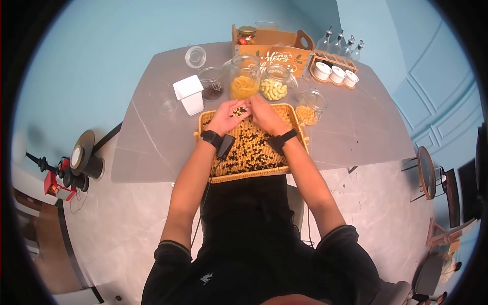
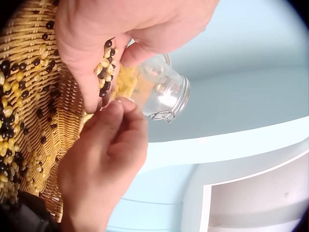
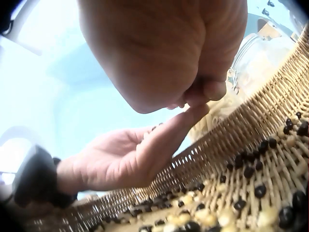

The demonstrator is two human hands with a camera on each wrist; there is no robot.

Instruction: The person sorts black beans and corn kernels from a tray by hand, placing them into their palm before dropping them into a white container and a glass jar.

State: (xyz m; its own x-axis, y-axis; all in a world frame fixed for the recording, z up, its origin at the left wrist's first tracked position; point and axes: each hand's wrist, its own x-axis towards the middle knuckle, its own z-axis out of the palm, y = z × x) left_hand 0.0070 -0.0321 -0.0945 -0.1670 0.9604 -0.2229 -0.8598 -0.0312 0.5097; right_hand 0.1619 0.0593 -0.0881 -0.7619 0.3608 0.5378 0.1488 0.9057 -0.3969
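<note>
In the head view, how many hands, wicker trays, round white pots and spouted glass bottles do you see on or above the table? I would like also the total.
Hands: 2
Tray: 1
Pots: 3
Bottles: 4
Total: 10

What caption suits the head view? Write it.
Left hand holding black and yellowish beans over a wicker tray, right hand close beside.

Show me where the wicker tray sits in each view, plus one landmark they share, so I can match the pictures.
Head: the wicker tray is near the picture's centre, beneath the hands.
Left wrist: the wicker tray fills much of the left side.
Right wrist: the wicker tray runs along the bottom and up the right side.
Shared landmark: the left hand, also at the top in left wrist and left of centre in right wrist.
</note>
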